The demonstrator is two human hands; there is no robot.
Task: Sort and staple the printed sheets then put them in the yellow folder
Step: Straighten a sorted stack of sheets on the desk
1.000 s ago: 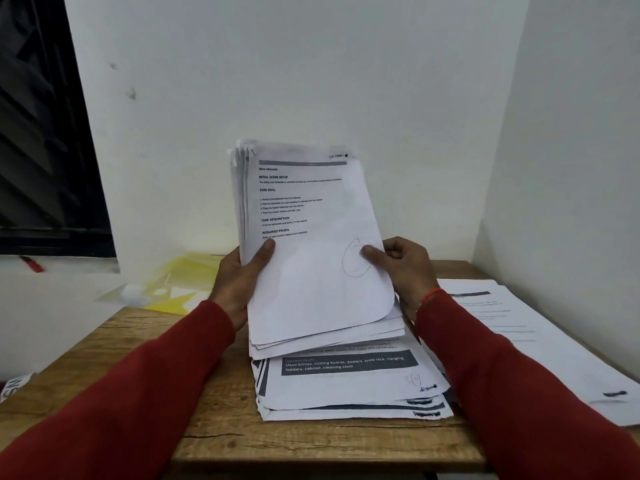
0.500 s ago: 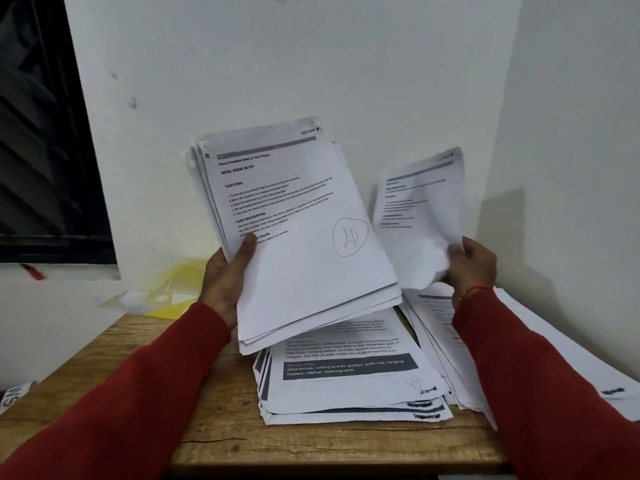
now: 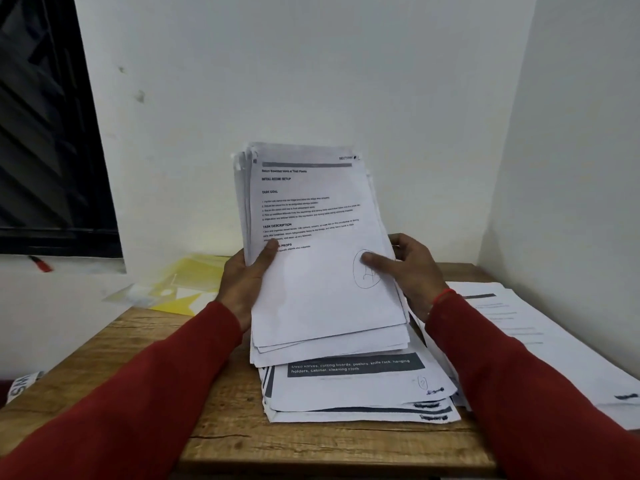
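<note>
I hold a thick stack of printed sheets point(image 3: 318, 271) upright above the table, its top page showing headings and a circled handwritten number. My left hand point(image 3: 244, 282) grips the stack's left edge, thumb on the front. My right hand point(image 3: 410, 271) holds the right edge, thumb pressed over the circled number, fingers behind. Below it, a second pile of printed sheets point(image 3: 356, 389) lies flat on the wooden table point(image 3: 221, 424). More sheets point(image 3: 540, 334) lie spread at the right. The yellow folder point(image 3: 190, 282) lies at the table's back left. No stapler is visible.
White walls close in behind and at the right, forming a corner. A dark window point(image 3: 45, 133) fills the upper left, with a red pen point(image 3: 41, 264) on its sill. A printed label point(image 3: 20, 386) lies at the far left edge.
My right hand laid a single sheet on the right-hand pile and came back to the stack's right edge. The stack swung from tilted left to upright and centred.
</note>
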